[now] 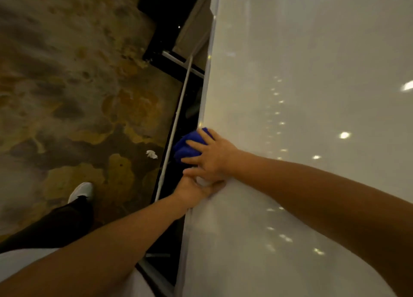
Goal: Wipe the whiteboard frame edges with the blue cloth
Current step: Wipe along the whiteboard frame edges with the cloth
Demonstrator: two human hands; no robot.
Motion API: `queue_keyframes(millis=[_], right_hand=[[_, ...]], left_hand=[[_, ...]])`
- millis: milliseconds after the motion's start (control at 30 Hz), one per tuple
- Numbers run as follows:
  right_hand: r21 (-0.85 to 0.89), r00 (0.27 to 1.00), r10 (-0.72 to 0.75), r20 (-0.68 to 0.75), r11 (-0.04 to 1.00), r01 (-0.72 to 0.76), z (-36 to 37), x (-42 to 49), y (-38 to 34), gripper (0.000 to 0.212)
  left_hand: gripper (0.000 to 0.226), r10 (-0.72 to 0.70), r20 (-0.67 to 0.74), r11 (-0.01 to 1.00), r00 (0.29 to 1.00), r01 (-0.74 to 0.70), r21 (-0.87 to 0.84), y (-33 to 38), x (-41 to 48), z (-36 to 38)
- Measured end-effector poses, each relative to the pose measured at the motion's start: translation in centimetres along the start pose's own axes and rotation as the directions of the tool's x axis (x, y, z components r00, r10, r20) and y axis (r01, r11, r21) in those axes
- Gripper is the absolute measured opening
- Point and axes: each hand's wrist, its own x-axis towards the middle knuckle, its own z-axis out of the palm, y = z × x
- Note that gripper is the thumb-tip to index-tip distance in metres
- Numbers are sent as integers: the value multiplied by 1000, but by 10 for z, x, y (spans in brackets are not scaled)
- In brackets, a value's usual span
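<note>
While right hand point(215, 160) presses half-hidden blue cloth point(185, 147) flat | left hand point(192, 191) grips blurred white thing point(202, 181)

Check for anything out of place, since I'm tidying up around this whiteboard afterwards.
A small crumpled white scrap lies on the patterned carpet, just left of the whiteboard frame near the blue cloth. It looks like stray litter, perhaps tissue; too blurred to be sure. Nothing else stands out.
</note>
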Motion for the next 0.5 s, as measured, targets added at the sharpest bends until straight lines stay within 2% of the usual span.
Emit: queue_keyframes(millis=[67,133,200,300,400,433,500], right_hand=[[11,986,168,15,986,-168,-10,22,40,71],[-13,956,293,4,956,-293,-13,41,62,76],[5,954,300,-7,954,-300,-11,48,60,78],[98,963,267,-31,960,-263,-9,37,41,79],[103,960,278,3,955,-277,-11,19,34,84],[67,957,290,19,954,-291,-13,17,35,87],[-21,953,301,41,954,-300,-22,24,45,93]], left_hand=[[75,-138,27,987,990,139,-76,1,8,1],[71,-176,84,979,981,184,-92,-3,20,-2],[87,-187,129,978,974,197,-69,6,35,-11],[116,-150,231,989,961,143,43,14,46,-20],[102,-100,305,994,947,82,72,14,41,-23],[105,-92,315,994,945,70,79,14,38,-23],[131,-131,309,990,942,109,87,17,41,-24]])
